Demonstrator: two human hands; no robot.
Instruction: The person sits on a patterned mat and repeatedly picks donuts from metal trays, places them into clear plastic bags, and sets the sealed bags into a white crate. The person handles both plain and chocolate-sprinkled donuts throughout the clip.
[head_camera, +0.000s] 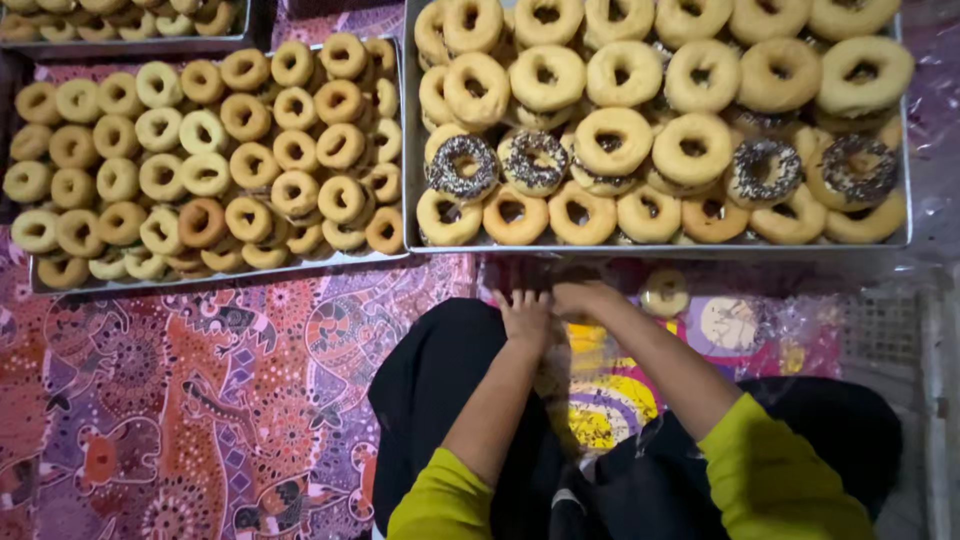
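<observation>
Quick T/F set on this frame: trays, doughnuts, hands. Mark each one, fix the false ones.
1. The right tray holds some doughnuts with dark sprinkled topping. True.
2. The left tray is empty. False: it is full of plain doughnuts.
3. Both hands are spread far apart on the cloth. False: the left hand and right hand are close together, just below the right tray.
4. The person wears yellow-green sleeves. True.
5. One doughnut lies outside the trays, right of the hands. True.
6. The cloth under the trays is plain white. False: it is patterned, purple and orange.
</observation>
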